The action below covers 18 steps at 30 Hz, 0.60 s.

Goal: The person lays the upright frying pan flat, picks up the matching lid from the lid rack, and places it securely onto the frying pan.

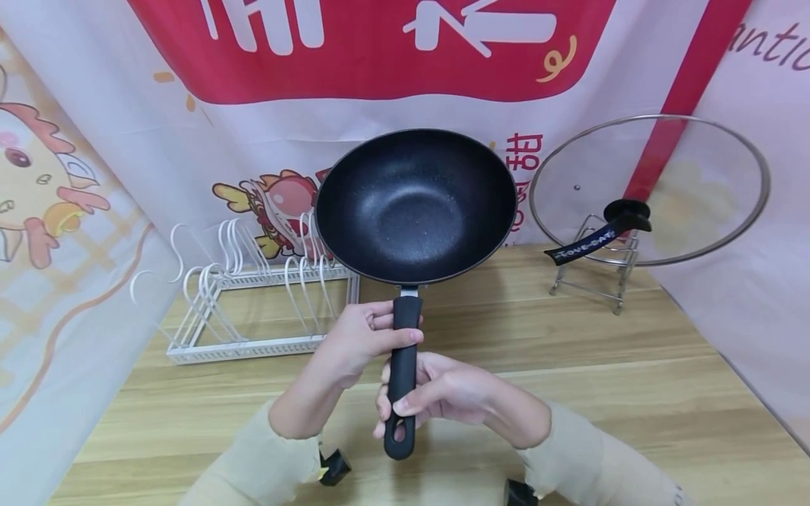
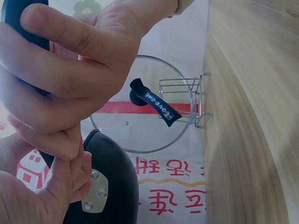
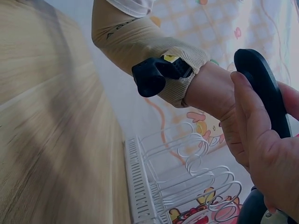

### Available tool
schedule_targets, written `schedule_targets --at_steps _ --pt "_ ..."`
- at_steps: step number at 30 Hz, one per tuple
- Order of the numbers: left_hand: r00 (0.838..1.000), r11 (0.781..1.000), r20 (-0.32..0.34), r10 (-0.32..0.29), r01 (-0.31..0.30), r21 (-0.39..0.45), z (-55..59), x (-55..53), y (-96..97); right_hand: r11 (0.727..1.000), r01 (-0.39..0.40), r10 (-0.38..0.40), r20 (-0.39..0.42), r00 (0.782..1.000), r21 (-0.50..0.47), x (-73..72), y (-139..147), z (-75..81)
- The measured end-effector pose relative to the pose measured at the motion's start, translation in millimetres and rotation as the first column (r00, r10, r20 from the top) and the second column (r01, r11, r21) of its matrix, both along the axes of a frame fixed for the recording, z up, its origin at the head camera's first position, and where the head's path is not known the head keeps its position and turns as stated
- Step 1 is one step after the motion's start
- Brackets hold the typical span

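A black wok [image 1: 418, 218] is held up above the table in the head view, its dark inside facing the camera and its handle [image 1: 402, 376] pointing down toward the person. The left hand [image 1: 362, 339] grips the handle close to the pan, thumb across the front. Lower down, near the hanging hole, the right hand [image 1: 452, 388] holds the same handle with its thumb on the front. The left wrist view shows the wok's dark underside [image 2: 122, 179] and a riveted metal bracket [image 2: 96, 191]. Fingers of the right hand [image 2: 70, 70] wrap behind the handle there.
A white wire dish rack [image 1: 247, 348] stands on the wooden table [image 1: 569, 422] at left. At right, a glass lid [image 1: 702, 190] with a black handle marked with letters leans upright in a small metal stand [image 1: 623, 270]. Printed cloth [image 1: 380, 70] hangs behind and at both sides.
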<state>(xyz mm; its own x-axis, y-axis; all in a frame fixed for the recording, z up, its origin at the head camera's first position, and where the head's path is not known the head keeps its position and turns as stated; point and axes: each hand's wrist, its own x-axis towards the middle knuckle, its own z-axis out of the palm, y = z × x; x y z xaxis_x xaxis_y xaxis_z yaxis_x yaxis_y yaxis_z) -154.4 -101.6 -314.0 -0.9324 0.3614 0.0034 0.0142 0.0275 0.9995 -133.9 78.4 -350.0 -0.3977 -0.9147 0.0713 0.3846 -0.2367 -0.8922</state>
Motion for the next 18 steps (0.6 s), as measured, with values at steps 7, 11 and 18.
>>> schedule_targets --at_steps 7,11,18 --pt "1.000 1.000 0.015 0.020 -0.020 -0.006 -4.0 -0.1 4.0 0.999 0.007 -0.007 0.017 1.000 0.032 0.4 4.4 0.3" --pt "1.000 1.000 0.018 0.025 -0.025 0.001 -7.1 0.1 5.0 0.997 0.006 -0.008 0.034 0.999 0.074 0.4 5.3 0.7" --pt "0.999 1.000 0.037 0.017 -0.017 0.021 -12.4 1.2 7.8 0.992 0.008 -0.013 0.040 0.999 0.124 0.9 8.6 -1.4"
